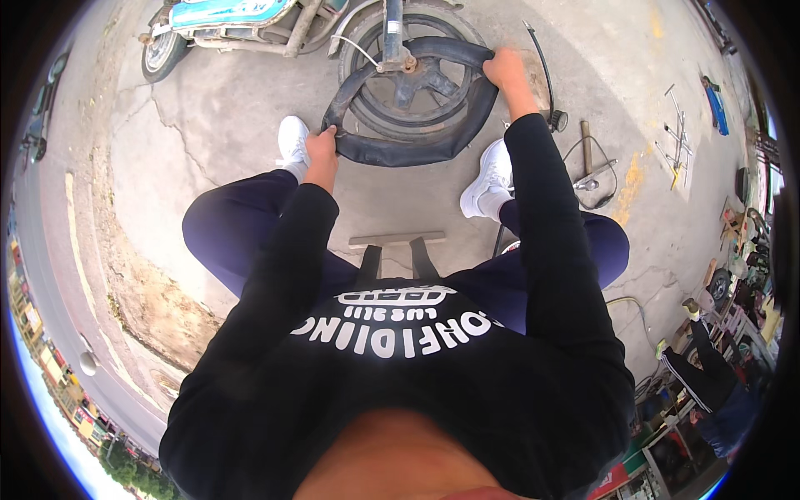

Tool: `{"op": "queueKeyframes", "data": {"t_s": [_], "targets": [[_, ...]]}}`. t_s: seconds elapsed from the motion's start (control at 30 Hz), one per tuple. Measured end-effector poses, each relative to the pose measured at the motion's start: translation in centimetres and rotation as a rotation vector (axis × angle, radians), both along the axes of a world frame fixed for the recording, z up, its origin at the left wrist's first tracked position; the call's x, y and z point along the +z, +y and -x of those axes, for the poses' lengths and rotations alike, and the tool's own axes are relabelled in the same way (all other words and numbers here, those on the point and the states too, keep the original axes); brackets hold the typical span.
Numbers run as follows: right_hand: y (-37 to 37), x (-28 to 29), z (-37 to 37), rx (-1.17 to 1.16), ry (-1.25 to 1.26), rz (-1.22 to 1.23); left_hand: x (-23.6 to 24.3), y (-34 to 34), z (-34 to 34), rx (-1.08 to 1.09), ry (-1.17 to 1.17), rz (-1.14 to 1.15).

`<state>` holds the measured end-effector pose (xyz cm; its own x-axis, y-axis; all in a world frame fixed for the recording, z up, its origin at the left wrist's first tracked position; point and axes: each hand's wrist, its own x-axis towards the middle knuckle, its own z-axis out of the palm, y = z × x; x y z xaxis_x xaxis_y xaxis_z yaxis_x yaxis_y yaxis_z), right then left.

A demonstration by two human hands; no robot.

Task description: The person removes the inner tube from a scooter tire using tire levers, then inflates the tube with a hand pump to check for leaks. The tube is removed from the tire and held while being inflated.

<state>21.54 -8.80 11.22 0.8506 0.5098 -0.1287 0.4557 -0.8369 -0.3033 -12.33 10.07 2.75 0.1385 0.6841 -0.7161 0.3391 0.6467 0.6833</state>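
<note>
A black rubber inner tube (402,153) is stretched between my hands in front of a motorcycle wheel (417,117). My left hand (322,148) is closed around its near left side, close to my left shoe. Farther off, my right hand (507,70) grips its far right side. The tube looks partly flattened and loops across the spoked rim. A grey-blue fork leg (393,29) comes down to the wheel's hub. Whether the tube lies against the wheel or just apart from it, I cannot tell.
An air hose (540,62) with a round gauge (559,121) lies right of the wheel. Beyond it are a wooden-handled hammer (586,146) and several wrenches (679,137). A blue-bodied vehicle (229,15) stands at far left. Another person (704,375) is among clutter at right.
</note>
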Motion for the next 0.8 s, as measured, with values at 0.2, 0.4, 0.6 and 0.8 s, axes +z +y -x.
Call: {"op": "queueKeyframes", "data": {"t_s": [0.2,0.4,0.6,0.8], "targets": [[0.4,-0.7,2.9,0.023,0.029,-0.198,-0.5,-0.2,-1.0,-0.172,-0.234,0.318],[5.8,-2.6,1.9,0.085,-0.068,-0.199,1.0,1.6,-4.0,-0.01,-0.164,0.064],[4.7,-2.9,1.0,-0.094,-0.012,-0.153,-0.4,2.4,-0.8,0.186,-0.208,0.027],[-0.5,0.8,7.9,0.122,-0.259,-0.347,3.0,2.2,1.2,0.154,-0.31,-0.057]]}}
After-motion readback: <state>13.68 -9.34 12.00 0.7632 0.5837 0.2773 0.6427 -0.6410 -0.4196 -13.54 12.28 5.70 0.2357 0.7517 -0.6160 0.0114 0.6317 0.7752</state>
